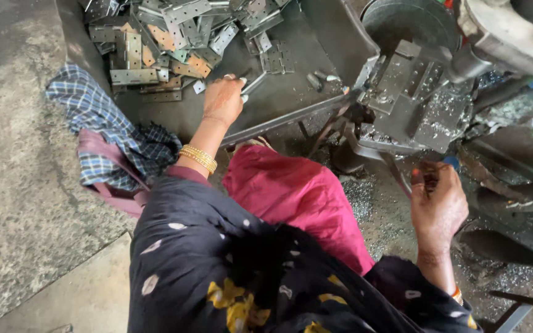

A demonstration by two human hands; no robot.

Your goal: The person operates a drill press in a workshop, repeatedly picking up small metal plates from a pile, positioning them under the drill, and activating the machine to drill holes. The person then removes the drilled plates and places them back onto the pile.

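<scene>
Steel strip (255,83), thin and grey, sits pinched in the left hand (222,100) at upper centre of the frame; fingertips (242,81) are curled together on its near end, and the strip angles up-right across the dark metal tray (291,80). Gold bangles (198,158) on that wrist

Pile of perforated flat plates (161,43), some rust-orange, fills the tray's upper-left part, just beyond the knuckles. A few loose small pieces (319,78) lie near the tray's right edge

Right hand (437,206) is at centre right, fist wrapped tight round a dark lever handle (427,180); fingers are closed, and only the top of the handle shows above them. Lever rod (396,174) runs up-left toward the press block (409,98), whose base is littered with bright metal chips (448,117)

Blue checked cloth (103,126) is bunched at left, beside the tray's lower edge. Pink fabric (297,197) over the lap fills the space between the two arms
</scene>
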